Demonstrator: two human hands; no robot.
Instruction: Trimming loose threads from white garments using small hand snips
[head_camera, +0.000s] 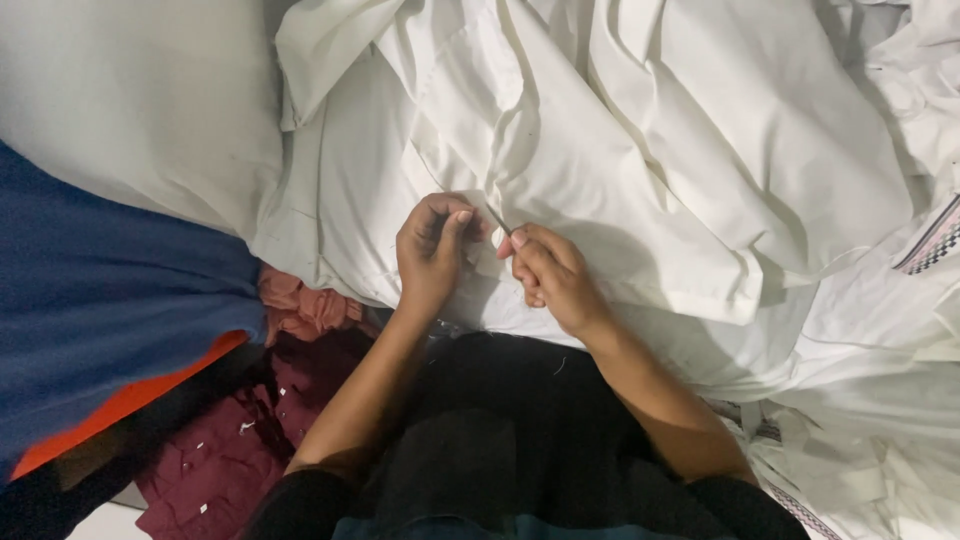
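- Hands: two in view, both the person's own, meeting at frame centre over white cloth.
- Left hand fingers curled in, thumb and fingertips pinched narrow on a fold of the white garment.
- Right hand also pinched narrow, forefinger and thumb tip near the left hand's fingertips; a thin dark sliver, maybe a needle, shows between them, too small to tell for sure.
- White garment: one big crumpled heap, fills the upper and right part of the view, hem edge lying just under both hands.
- One checked black-and-white trim piece at the right edge, on the white heap.
- One pale pillow-like bulk top left, touching the white heap.
- One blue cloth with an orange edge at left, below the pale bulk.
- One maroon garment with small white buttons lower left, one salmon-pink cloth just above it.
- Black clothing on the person's lap, between the forearms, covers the lower centre.
- Forearms block the lower hem of the white heap.
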